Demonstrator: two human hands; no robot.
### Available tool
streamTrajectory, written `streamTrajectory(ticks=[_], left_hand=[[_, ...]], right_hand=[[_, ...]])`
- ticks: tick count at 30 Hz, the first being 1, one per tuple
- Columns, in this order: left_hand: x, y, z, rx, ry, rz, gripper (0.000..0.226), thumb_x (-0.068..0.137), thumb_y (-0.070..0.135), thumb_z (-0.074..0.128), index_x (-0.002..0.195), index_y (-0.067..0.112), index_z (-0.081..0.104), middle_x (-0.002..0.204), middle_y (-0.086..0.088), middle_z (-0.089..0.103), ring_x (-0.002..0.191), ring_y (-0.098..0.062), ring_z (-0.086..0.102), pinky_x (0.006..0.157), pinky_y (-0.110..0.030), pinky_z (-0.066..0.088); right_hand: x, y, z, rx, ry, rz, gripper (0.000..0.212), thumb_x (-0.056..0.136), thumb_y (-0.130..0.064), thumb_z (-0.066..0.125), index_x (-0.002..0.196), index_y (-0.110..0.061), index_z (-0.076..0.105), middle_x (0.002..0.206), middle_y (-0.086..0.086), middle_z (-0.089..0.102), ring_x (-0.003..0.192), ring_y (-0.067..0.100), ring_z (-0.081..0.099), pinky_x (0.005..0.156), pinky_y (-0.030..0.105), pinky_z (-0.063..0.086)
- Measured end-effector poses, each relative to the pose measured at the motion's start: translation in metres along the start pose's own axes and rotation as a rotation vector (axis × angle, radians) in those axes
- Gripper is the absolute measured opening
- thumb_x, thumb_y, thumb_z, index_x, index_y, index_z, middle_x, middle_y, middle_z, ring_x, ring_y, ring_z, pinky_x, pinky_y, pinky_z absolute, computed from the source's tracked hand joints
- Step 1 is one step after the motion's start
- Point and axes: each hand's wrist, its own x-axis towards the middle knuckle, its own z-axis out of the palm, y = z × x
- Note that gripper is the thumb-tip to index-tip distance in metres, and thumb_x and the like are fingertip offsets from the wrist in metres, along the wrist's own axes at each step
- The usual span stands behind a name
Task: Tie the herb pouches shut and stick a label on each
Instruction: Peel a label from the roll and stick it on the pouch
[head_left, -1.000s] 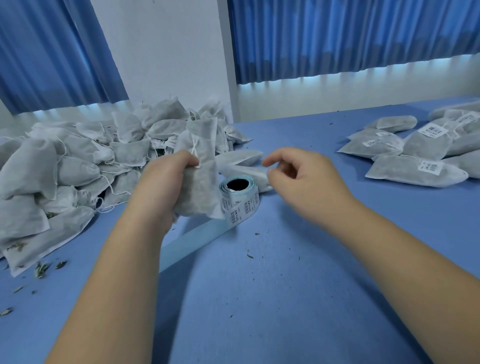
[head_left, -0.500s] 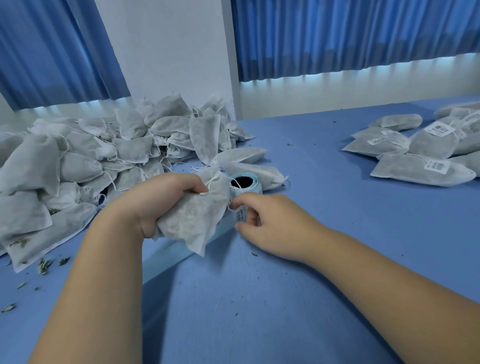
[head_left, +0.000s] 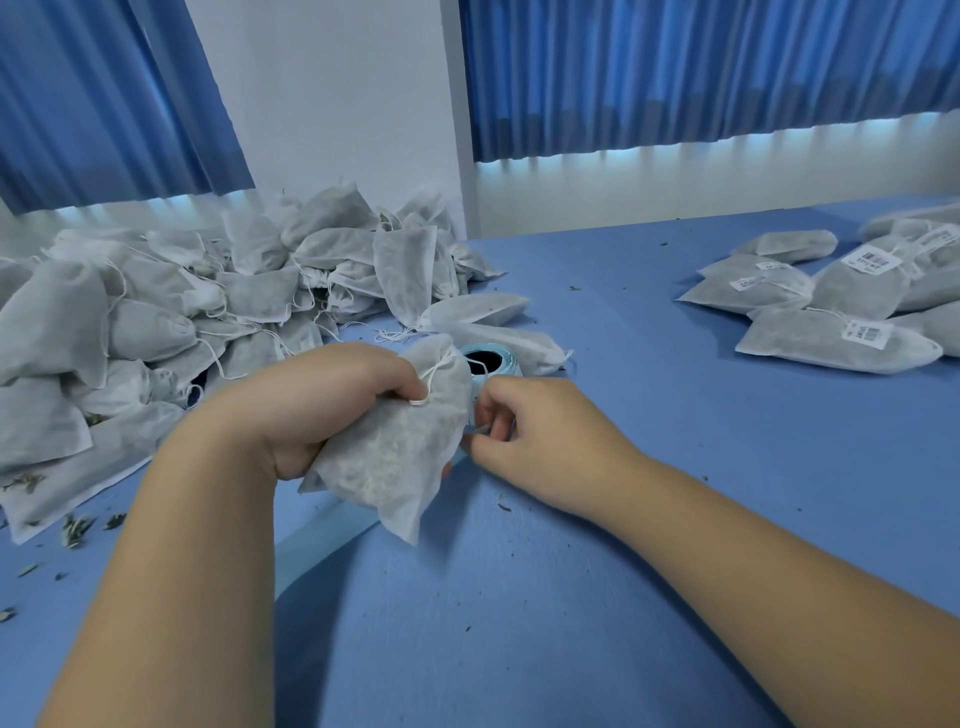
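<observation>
Pouches (head_left: 156, 322) lie heaped at the left and labelled pouches (head_left: 831, 340) at the right. The left hand (head_left: 322, 405) grips one pouch (head_left: 400, 452) mid-table. The right hand (head_left: 545, 436) pinches a label (head_left: 480, 428) at the roll (head_left: 491, 361). This looks like the labelling step. Next, peel the label cleanly and press it flat onto the pouch.

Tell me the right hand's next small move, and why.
Probably peel one label free and press it onto the pouch. The right hand pinches at the label roll, the left hand grips the pouch beside it, and the pouch shows no label.
</observation>
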Motion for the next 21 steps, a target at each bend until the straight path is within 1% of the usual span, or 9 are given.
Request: streamTrajectory(ticks=[2, 5, 8, 10, 12, 13, 15, 16, 21], left_hand=[[0.001, 0.000, 0.004, 0.072, 0.040, 0.009, 0.023, 0.092, 0.006, 0.050, 0.106, -0.011, 0.060, 0.098, -0.033, 0.070, 0.091, -0.047, 0.070, 0.081, -0.052, 0.059], [0.003, -0.001, 0.007, 0.130, 0.109, 0.034, 0.015, 0.092, 0.006, 0.054, 0.102, -0.003, 0.061, 0.112, -0.040, 0.061, 0.107, -0.054, 0.060, 0.100, -0.064, 0.044], [0.003, -0.001, 0.009, 0.156, 0.134, 0.049, 0.006, 0.091, 0.005, 0.055, 0.096, 0.007, 0.058, 0.116, -0.043, 0.056, 0.104, -0.055, 0.062, 0.101, -0.065, 0.041], [0.004, -0.001, 0.010, 0.172, 0.138, 0.062, 0.003, 0.090, 0.005, 0.056, 0.093, 0.007, 0.057, 0.111, -0.042, 0.059, 0.095, -0.046, 0.062, 0.100, -0.065, 0.041], [0.005, -0.001, 0.012, 0.184, 0.135, 0.059, 0.003, 0.090, 0.005, 0.056, 0.086, 0.006, 0.055, 0.097, -0.031, 0.062, 0.091, -0.042, 0.062, 0.095, -0.061, 0.047], [0.007, -0.002, 0.013, 0.195, 0.136, 0.054, 0.008, 0.089, 0.005, 0.057, 0.082, 0.007, 0.054, 0.089, -0.024, 0.062, 0.085, -0.038, 0.062, 0.086, -0.055, 0.052], [0.011, -0.002, 0.014, 0.227, 0.150, 0.042, 0.016, 0.089, 0.006, 0.057, 0.073, 0.010, 0.053, 0.073, -0.012, 0.057, 0.068, -0.027, 0.056, 0.065, -0.036, 0.047], [0.012, -0.002, 0.014, 0.244, 0.155, 0.032, 0.018, 0.088, 0.007, 0.058, 0.072, 0.011, 0.052, 0.068, -0.008, 0.055, 0.063, -0.025, 0.053, 0.060, -0.031, 0.043], [0.014, -0.003, 0.015, 0.287, 0.172, 0.002, 0.019, 0.089, 0.009, 0.058, 0.071, 0.012, 0.051, 0.062, -0.004, 0.054, 0.058, -0.021, 0.052, 0.057, -0.029, 0.041]], right_hand=[[0.000, -0.001, 0.001, -0.008, 0.010, -0.005, 0.010, 0.079, -0.029, 0.064, 0.076, -0.025, 0.055, 0.067, -0.013, 0.058, 0.071, 0.007, 0.057, 0.069, 0.034, 0.052], [0.000, -0.002, 0.001, -0.007, 0.012, -0.007, 0.011, 0.079, -0.025, 0.063, 0.073, -0.025, 0.053, 0.066, -0.012, 0.057, 0.070, 0.007, 0.056, 0.068, 0.033, 0.051], [-0.001, -0.003, 0.002, 0.009, 0.009, -0.001, 0.015, 0.078, -0.022, 0.062, 0.071, -0.028, 0.050, 0.067, -0.011, 0.059, 0.068, 0.006, 0.056, 0.066, 0.029, 0.050], [-0.001, -0.003, 0.002, 0.019, 0.007, 0.005, 0.020, 0.078, -0.018, 0.060, 0.070, -0.031, 0.047, 0.070, -0.009, 0.060, 0.067, 0.005, 0.055, 0.065, 0.027, 0.049], [-0.002, -0.003, 0.002, 0.038, 0.002, 0.019, 0.023, 0.078, -0.011, 0.056, 0.073, -0.031, 0.047, 0.075, -0.008, 0.061, 0.069, 0.007, 0.054, 0.066, 0.028, 0.048], [-0.002, -0.003, 0.002, 0.055, 0.000, 0.032, 0.025, 0.078, -0.009, 0.054, 0.074, -0.032, 0.048, 0.076, -0.008, 0.060, 0.069, 0.007, 0.054, 0.066, 0.028, 0.048], [-0.002, -0.004, 0.002, 0.079, -0.002, 0.070, 0.027, 0.079, -0.006, 0.053, 0.075, -0.033, 0.048, 0.076, -0.010, 0.058, 0.068, 0.005, 0.052, 0.066, 0.026, 0.047], [-0.003, -0.004, 0.002, 0.088, 0.000, 0.092, 0.026, 0.079, -0.006, 0.054, 0.078, -0.032, 0.049, 0.075, -0.012, 0.058, 0.068, 0.003, 0.052, 0.066, 0.025, 0.047], [-0.003, -0.005, 0.000, 0.114, 0.041, 0.218, 0.014, 0.078, -0.009, 0.059, 0.086, -0.020, 0.056, 0.077, -0.009, 0.064, 0.077, 0.009, 0.060, 0.070, 0.026, 0.048]])
